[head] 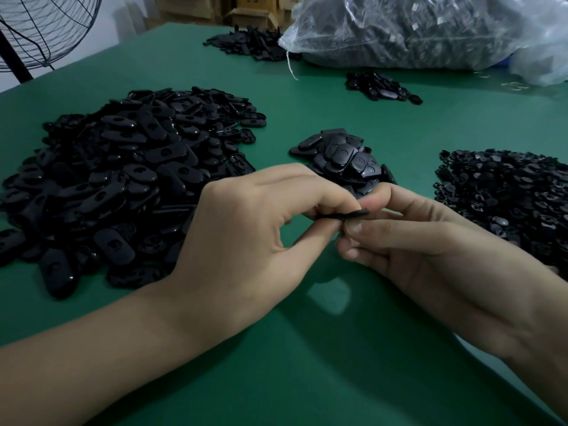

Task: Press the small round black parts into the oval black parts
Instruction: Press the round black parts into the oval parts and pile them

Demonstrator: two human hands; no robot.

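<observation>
My left hand (246, 229) and my right hand (415, 241) meet above the green table (307, 364), both pinching one flat oval black part (344, 214) seen edge-on between the fingertips. Whether a small round part sits in it is hidden by the fingers. A big heap of oval black parts (123, 179) lies to the left. A heap of small round black parts (507, 198) lies at the right. A small stack of oval parts (344, 158) sits just beyond my hands.
A clear plastic bag full of dark parts (415, 29) lies at the far right. Two smaller piles of black parts (252, 44) (381, 86) sit near it. A fan cage (40, 29) stands at the far left, with cardboard boxes (246, 10) behind the table.
</observation>
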